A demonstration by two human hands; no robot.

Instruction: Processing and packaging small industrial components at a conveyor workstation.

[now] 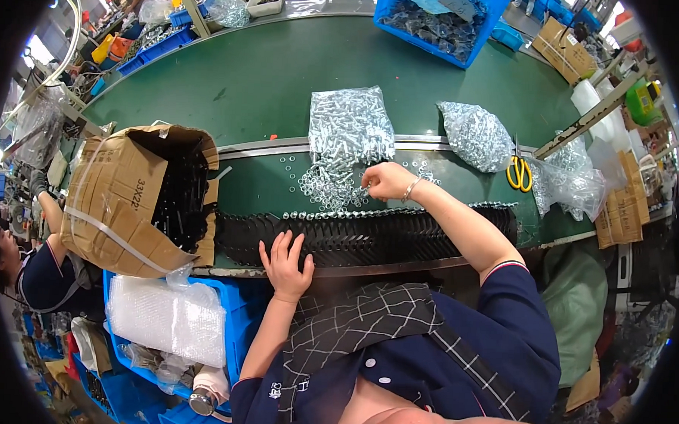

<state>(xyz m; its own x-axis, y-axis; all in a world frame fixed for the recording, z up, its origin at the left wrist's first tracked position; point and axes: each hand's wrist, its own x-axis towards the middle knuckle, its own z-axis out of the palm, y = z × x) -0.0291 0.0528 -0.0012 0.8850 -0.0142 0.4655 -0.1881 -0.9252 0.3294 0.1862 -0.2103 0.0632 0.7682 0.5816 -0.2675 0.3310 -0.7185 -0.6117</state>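
A long row of thin black parts [338, 242] lies packed side by side along the near edge of the green table. Shiny small metal fasteners [354, 214] line its far edge. Spread fingers of my left hand [287, 264] rest on the near side of this row. My right hand [389, 182], fingers pinched together, is at the right side of a loose heap of silver bolts and nuts [331, 183]; what sits between the fingertips is hidden. The heap spills from a clear plastic bag of bolts [350, 119]. A few loose washers [287, 169] lie left of the heap.
An open cardboard box [112, 196] of black rods stands left. Right are another bag of fasteners [477, 138] and yellow-handled scissors [519, 173]. A blue bin [464, 56] stands at the back; a blue crate [235, 313] with bubble wrap is below. Another person [49, 269] works far left.
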